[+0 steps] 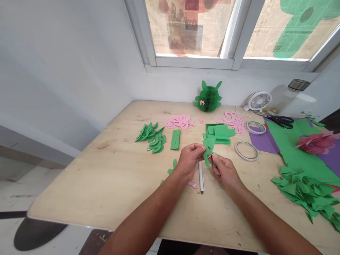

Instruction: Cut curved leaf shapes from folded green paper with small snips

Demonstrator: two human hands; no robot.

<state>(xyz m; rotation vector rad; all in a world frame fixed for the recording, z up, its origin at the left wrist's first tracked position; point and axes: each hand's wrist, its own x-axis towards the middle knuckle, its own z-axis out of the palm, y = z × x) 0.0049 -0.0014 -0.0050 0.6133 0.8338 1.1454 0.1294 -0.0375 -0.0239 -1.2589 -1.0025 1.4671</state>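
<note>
My left hand pinches a curved green paper piece above the middle of the table. My right hand is closed at the piece's right edge, its fingertips around something small and dark that I cannot make out. Below and between the hands lies a white pen. Behind them are stacked green paper rectangles and a folded green strip with a drawn curve. Green cut-outs lie to the left, and pink cut-outs farther back. Part of a green scrap shows beside my left wrist.
Two tape rolls, black scissors and a heap of green scraps lie to the right. A green paper figure, a white fan and a clear bottle stand near the wall.
</note>
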